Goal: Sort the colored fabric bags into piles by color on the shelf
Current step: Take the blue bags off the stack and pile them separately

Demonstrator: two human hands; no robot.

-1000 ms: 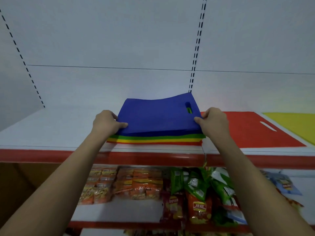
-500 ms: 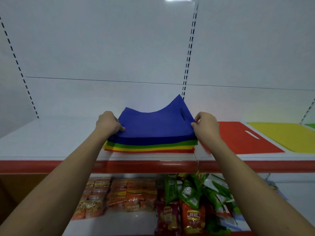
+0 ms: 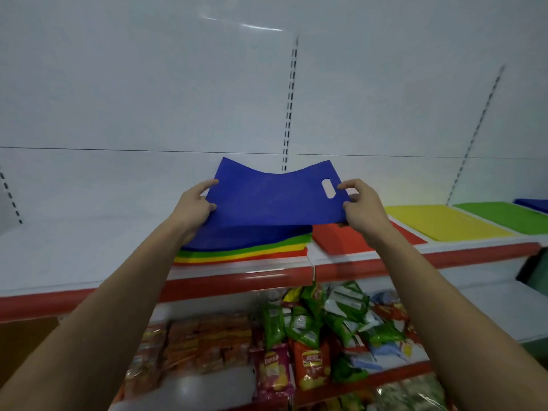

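Blue bag (image 3: 272, 200) hangs above the mixed stack (image 3: 246, 247), pinched at its side edges by the left hand (image 3: 194, 207) and right hand (image 3: 363, 207). Red pile (image 3: 338, 238), yellow pile (image 3: 444, 222) and green pile (image 3: 504, 216) lie to the right on the shelf (image 3: 74, 256).

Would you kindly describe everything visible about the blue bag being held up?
The blue bag is a flat, thin fabric sheet with an oval cut-out handle near its right edge. It sags in the middle, lifted above the mixed stack. The left hand and right hand pinch its opposite side edges.
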